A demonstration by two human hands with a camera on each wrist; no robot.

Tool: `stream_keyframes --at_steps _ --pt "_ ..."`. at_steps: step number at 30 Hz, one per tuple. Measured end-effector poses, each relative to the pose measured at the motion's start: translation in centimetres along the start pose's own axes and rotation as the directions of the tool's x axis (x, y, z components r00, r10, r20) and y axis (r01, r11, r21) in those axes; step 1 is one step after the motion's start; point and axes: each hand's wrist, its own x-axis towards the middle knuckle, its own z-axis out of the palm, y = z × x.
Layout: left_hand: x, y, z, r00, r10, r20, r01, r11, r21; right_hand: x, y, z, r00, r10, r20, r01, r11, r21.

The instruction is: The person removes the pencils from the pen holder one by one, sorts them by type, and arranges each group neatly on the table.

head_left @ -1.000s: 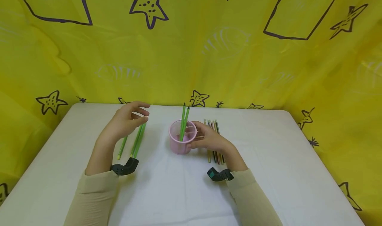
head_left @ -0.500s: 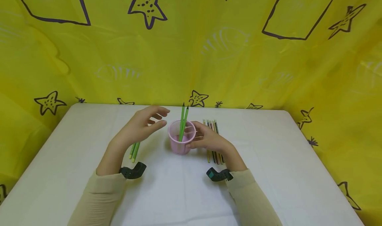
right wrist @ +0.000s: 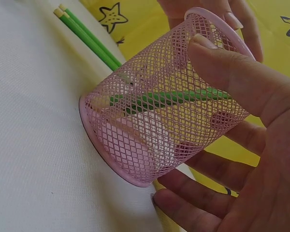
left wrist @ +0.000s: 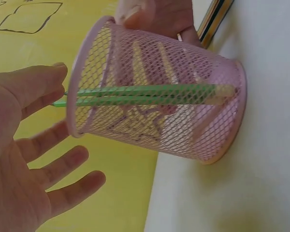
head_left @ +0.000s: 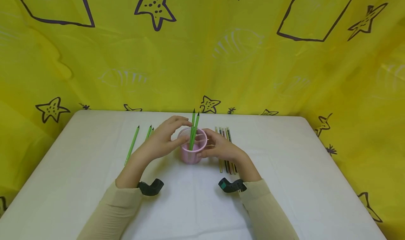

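Note:
A pink mesh pencil cup (head_left: 190,158) stands upright on the white table. Two green pencils (head_left: 195,129) lean inside it, dark points up. My right hand (head_left: 223,149) holds the cup from its right side, thumb on the near wall and fingers curled round the far side. At the opposite side of the rim is my left hand (head_left: 161,138), thumb and fingers spread apart. In the left wrist view its thumb (left wrist: 46,82) and fingertips lie right at the rim, close to the upper ends of the pencils; the tips are partly hidden there.
More green pencils (head_left: 132,145) lie left of the cup, partly covered by the left hand and forearm. To the right, a row of several striped or dark pencils (head_left: 220,164) lies partly under the right hand. A yellow patterned curtain (head_left: 190,64) hangs behind the table.
My left hand has moved right, from above the green pencils on the left to the cup's rim, uncovering some of those pencils. The right hand and cup have stayed put.

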Motion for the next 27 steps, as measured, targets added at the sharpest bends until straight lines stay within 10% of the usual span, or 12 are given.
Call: stream_keyframes --at_steps 12,27 --pt "0.3 -0.4 1.2 0.996 -0.053 0.078 0.051 0.998 0.029 0.0 0.2 0.0 1.000 -0.011 0.011 0.011 1.000 -0.003" --pt "0.2 -0.3 0.7 0.999 -0.036 0.017 0.035 0.999 0.041 0.1 0.2 0.0 1.000 -0.001 0.001 0.001 1.000 -0.005"
